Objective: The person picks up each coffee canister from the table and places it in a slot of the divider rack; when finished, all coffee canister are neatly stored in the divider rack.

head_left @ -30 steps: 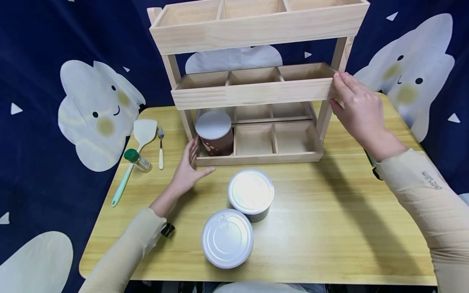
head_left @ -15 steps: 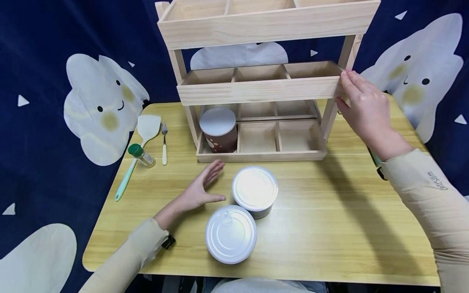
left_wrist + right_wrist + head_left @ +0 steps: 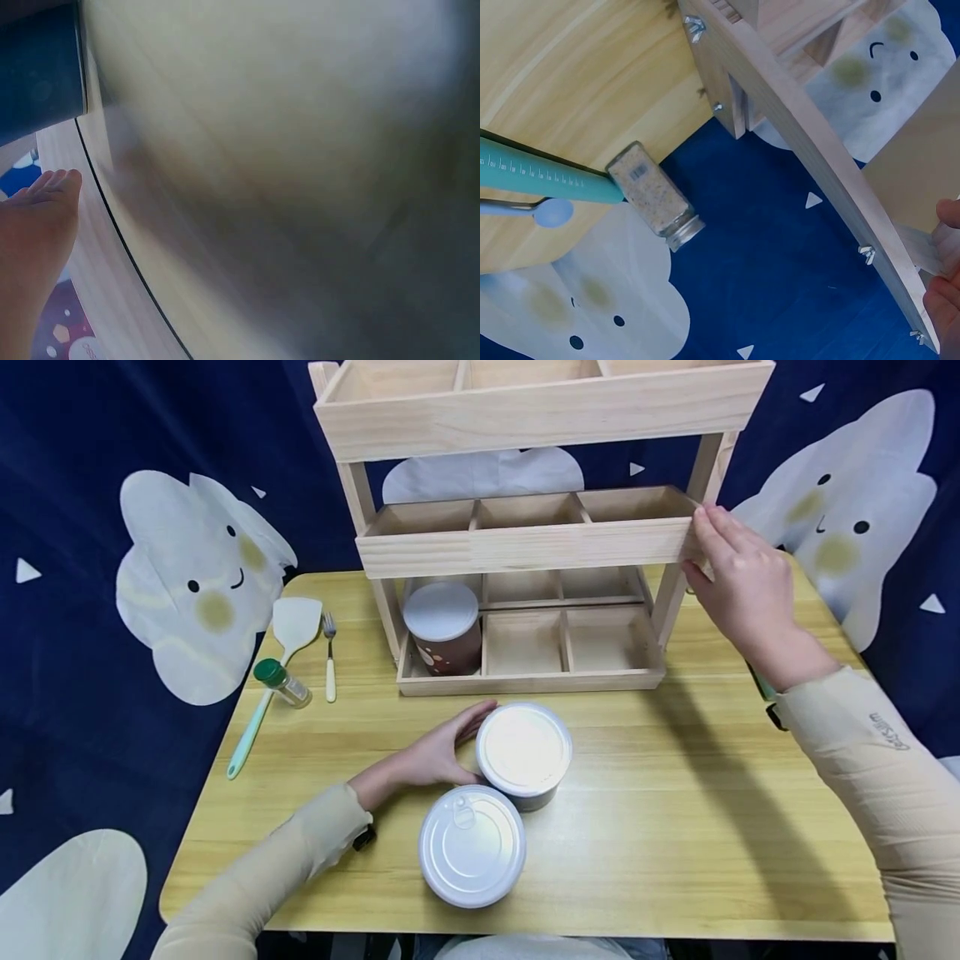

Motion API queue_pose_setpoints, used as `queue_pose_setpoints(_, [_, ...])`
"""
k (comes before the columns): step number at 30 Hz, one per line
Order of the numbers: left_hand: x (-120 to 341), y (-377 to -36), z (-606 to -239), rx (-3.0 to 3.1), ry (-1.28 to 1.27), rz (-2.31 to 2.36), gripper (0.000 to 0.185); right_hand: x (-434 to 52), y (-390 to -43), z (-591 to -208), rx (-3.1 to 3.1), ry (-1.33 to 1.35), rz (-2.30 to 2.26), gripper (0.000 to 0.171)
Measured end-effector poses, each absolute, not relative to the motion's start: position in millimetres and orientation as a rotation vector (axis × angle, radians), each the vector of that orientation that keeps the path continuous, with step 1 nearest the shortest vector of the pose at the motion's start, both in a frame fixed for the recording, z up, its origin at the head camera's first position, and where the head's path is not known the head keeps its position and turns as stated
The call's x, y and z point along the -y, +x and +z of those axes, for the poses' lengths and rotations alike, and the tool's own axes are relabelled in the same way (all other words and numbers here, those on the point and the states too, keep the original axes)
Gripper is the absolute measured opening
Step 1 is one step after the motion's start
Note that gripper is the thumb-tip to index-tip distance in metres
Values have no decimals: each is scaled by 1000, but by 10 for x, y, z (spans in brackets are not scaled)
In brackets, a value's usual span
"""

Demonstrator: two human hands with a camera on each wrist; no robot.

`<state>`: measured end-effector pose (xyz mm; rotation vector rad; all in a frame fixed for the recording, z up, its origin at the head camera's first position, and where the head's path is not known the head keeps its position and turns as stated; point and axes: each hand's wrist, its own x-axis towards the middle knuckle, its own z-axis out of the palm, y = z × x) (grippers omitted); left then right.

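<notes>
My left hand (image 3: 438,756) is spread at the left side of a lidded can (image 3: 523,750), fingertips right at its rim. Its thumb reaches the space between this can and another can (image 3: 471,847) nearer the front. In the left wrist view, the left hand's fingers (image 3: 56,180) look straight, below a dark blue surface. My right hand (image 3: 742,581) grips the right end of the middle tier of a wooden rack (image 3: 540,547), thumb below the fingers. On the rack's bottom tier, a brown can (image 3: 453,656) with a white lid stands in the left compartment.
Left on the table (image 3: 637,860) lie a white spatula (image 3: 296,622), a fork (image 3: 330,668) and a green-capped shaker (image 3: 283,683). The right wrist view shows a spice jar (image 3: 651,191), a teal strip with a scale (image 3: 544,174) and a small blue spoon (image 3: 553,213).
My left hand has moved from the rack's lower left corner, right and toward me, to the rear can. The right hand stays on the rack.
</notes>
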<state>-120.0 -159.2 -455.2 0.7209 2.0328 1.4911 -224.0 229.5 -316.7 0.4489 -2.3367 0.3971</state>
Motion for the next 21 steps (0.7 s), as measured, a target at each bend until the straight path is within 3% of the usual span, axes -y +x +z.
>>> queue_pose_setpoints(12, [1327,-1319,-4573,-1877,993,1399,112,-2286,-2218,-3209,2328,469,413,52])
queue_pose_setpoints(21, [1152,-1338,-4632,-1886,1028,1433,112,-2296,-2251,-3210,2278,447,403,50])
